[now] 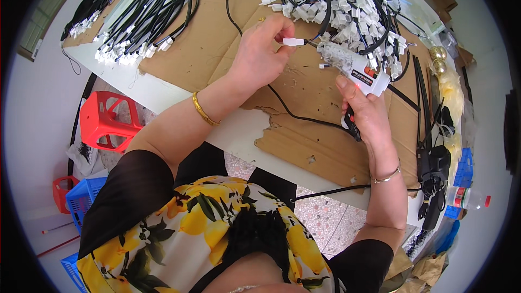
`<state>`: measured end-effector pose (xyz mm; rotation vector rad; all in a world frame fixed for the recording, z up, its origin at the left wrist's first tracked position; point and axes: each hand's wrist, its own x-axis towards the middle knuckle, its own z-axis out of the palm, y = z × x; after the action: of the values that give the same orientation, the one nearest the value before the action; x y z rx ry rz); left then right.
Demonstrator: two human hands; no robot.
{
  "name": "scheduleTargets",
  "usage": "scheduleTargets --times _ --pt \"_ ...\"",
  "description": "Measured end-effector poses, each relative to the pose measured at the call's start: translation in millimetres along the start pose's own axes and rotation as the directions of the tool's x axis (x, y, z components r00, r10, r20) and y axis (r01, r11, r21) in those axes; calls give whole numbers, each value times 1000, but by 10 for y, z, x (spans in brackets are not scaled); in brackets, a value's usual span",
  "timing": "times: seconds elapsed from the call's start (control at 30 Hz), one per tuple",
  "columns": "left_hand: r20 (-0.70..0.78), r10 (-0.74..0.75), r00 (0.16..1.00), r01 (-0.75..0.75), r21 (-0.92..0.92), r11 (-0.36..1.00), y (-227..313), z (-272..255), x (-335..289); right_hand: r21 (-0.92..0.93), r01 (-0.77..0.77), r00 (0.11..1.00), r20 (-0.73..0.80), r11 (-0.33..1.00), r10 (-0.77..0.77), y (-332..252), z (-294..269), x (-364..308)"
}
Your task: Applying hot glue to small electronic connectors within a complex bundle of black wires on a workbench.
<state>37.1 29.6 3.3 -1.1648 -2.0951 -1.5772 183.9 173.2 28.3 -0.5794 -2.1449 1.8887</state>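
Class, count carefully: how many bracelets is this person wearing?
2: a gold bracelet around the left wrist and a silver-coloured bracelet around the right wrist.

White table (239, 131), brown cardboard (187, 65), black cables (157, 13)

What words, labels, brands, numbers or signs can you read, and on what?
White gun-shaped tool in the right hand: black label with pale lettering, wording not copied here.
Bottle at right: red-and-white label, too small to read.
White sticker, far left: too small to read.
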Motion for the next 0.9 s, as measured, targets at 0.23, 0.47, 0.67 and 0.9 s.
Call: scheduleTargets --times 0.23,0.47,0.67,0.9 --pt "13 -22 1000 22 20 1000 13 2 -3 37 -5 1000 11 999 5 -5 -9 -6" --pt "-4 9 1000 -9 11 1000 1 1 -5 -22 21 999 36 1000 -20 -44 4 -13" --pt "-11 -39 999 38 -66 997 -16 -1 1 -26 15 1000 24 1000 -15 -31 -7 -3" --pt "73 -135 988 151 -282 947 -68 5 11 19 -7 1000 16 1000 6 -44 -7 -17"
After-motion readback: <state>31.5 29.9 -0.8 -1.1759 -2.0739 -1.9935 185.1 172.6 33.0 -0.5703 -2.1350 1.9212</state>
